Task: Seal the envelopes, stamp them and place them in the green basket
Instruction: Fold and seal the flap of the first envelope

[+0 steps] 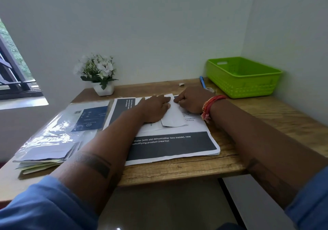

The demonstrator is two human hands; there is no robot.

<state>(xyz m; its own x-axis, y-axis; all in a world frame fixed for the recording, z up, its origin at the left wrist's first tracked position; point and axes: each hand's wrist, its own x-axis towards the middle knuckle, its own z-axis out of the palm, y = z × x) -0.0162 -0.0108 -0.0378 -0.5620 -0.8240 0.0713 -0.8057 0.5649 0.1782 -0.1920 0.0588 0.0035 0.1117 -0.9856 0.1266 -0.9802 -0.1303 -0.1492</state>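
A white envelope (173, 117) lies on a printed sheet (170, 144) in the middle of the wooden desk (257, 116). My left hand (154, 108) lies flat on the envelope's left part, fingers straight and pressing down. My right hand (192, 101) rests at the envelope's far right edge with fingers curled and a fingertip pressing on the paper. A red thread band sits on my right wrist. The green basket (243, 77) stands at the back right corner, and I see nothing inside it.
A stack of plastic-wrapped papers and booklets (58, 135) lies at the left of the desk. A white pot of white flowers (99, 75) stands at the back. A blue pen (202, 82) and a small white cap (181, 84) lie near the basket.
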